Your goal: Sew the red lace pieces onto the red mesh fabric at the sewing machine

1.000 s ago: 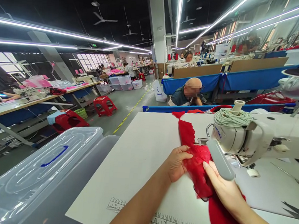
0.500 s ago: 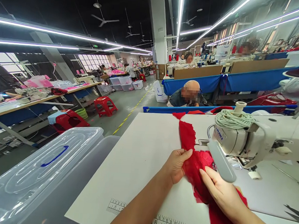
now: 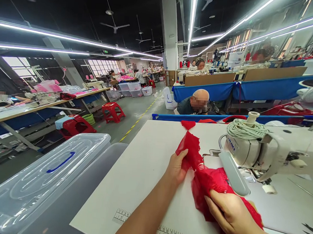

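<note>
A strip of red lace fabric (image 3: 194,153) lies on the white sewing table (image 3: 148,166), running from the far edge toward me. My left hand (image 3: 176,167) pinches the strip partway along and lifts it off the table. My right hand (image 3: 228,213) is closed on the bunched near end of the same fabric, just in front of the white sewing machine (image 3: 266,148). The machine's grey presser lever (image 3: 233,178) sits right above the bunched lace.
A clear plastic bin with a blue handle (image 3: 43,180) stands at my left. A ruler strip (image 3: 165,232) is printed on the table's near edge. Scissors (image 3: 310,230) lie at the far right. A person (image 3: 196,101) sits behind the blue divider.
My left hand has slid farther along the strip and raised it. My right hand has drawn back toward me, gathering the lace away from the machine's needle area.
</note>
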